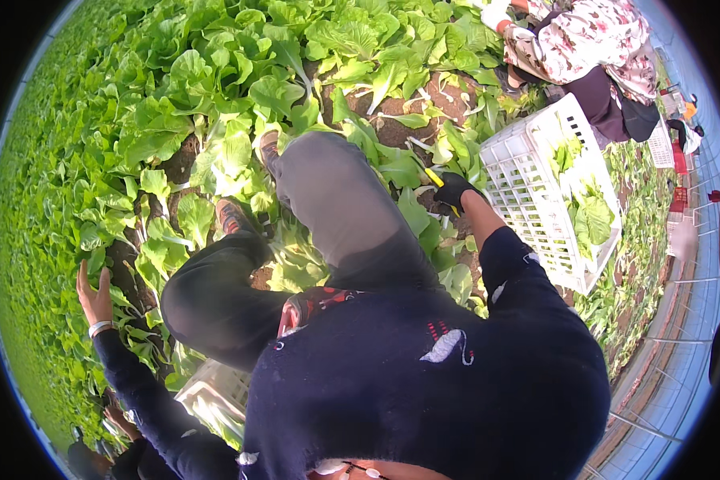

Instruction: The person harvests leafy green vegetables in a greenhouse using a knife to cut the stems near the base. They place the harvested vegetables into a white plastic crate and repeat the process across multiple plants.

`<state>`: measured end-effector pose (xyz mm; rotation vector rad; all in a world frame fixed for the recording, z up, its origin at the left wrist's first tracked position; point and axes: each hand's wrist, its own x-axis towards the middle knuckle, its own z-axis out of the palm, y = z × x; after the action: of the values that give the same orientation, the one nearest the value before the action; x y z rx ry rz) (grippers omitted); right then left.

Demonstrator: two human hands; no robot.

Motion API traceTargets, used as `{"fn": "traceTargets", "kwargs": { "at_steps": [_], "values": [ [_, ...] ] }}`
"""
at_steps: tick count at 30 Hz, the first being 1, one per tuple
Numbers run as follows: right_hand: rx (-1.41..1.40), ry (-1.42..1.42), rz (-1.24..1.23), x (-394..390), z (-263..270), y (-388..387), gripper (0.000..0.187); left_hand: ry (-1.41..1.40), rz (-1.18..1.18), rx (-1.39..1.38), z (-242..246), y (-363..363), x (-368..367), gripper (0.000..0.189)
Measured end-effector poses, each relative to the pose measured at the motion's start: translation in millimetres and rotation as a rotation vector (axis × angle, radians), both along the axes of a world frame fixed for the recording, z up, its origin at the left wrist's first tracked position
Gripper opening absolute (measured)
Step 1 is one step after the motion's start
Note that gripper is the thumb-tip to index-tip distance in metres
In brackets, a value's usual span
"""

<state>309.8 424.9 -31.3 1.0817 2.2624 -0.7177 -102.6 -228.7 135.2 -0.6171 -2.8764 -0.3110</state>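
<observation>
My bare left hand (96,299), with a pale bracelet at the wrist, reaches into the edge of a dense stand of leafy green vegetables (90,198). Its thumb and fingers are apart around the tip of a leaf, and no grip shows. In a black glove, my right hand (452,191) is closed on a hand tool with a yellow handle (434,177). Leaves make its working end hard to make out. Under that hand lie cut greens with white stems (417,213). Between my hands are my bent legs in grey trousers (342,198).
A white plastic crate (513,171) holding some greens stands tilted in view to my right. Another pale crate (216,384) with white-stemmed greens is by my left hip. A co-worker in a floral top (594,48) crouches beyond the right crate; another person (126,447) is behind my left arm.
</observation>
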Motion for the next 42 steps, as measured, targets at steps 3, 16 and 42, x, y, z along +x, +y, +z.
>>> {"fn": "traceTargets", "kwargs": {
  "at_steps": [3, 16, 42],
  "values": [
    [-0.020, 0.122, -0.114, -19.4, -1.1, 19.5, 0.043, 0.024, -0.284, 0.021, 18.3, 120.2, -9.6, 0.054],
    [-0.022, 0.315, -0.313, -187.4, -95.9, 82.6, 0.042, -0.289, -0.938, -0.015, -19.2, 540.6, 8.3, 0.052],
    [0.029, 0.492, -0.862, -167.1, -171.4, 182.1, 0.050, 0.051, -1.093, -0.417, -241.5, 837.4, 28.0, 0.033]
  ]
}}
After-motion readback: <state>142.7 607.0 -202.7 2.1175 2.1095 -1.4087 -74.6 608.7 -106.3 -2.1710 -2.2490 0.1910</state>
